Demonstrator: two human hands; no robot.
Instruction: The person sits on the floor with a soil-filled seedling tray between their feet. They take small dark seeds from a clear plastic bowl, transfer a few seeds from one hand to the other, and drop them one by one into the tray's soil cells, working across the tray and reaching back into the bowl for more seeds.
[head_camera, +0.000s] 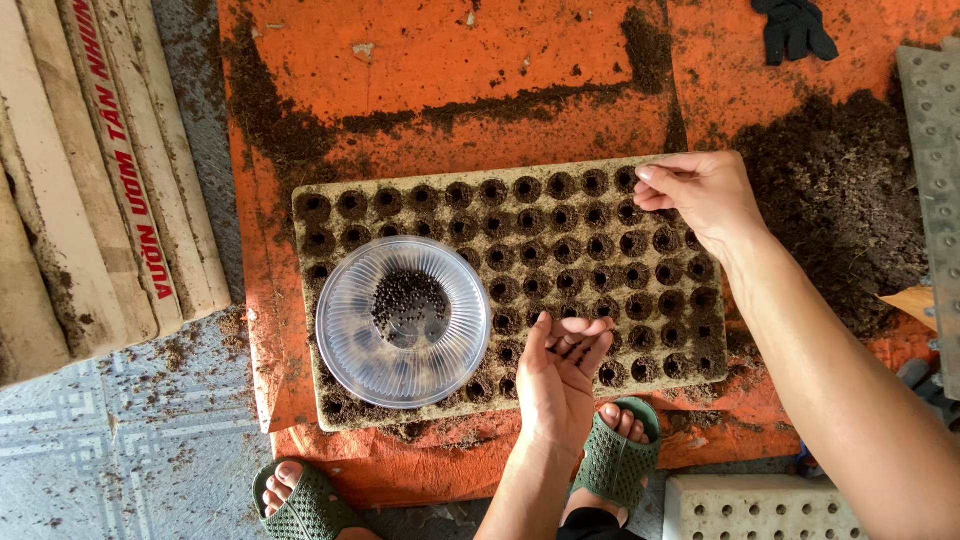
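Head view, ribbed clear plastic dish (403, 321) of round seeds (408, 300), gritty soil-filled seedling tray (520, 270)

A patterned grey tiled floor (120, 450) lies strewn with dark soil crumbs — over it an orange sheet (450, 60), smeared with soil. Pale stacked trays (90, 200) lean at left; a perforated grey panel (935, 150) stands at right — daylight falls evenly.

1 head camera looks steeply down, close above the seed tray (520, 290) on the floor.
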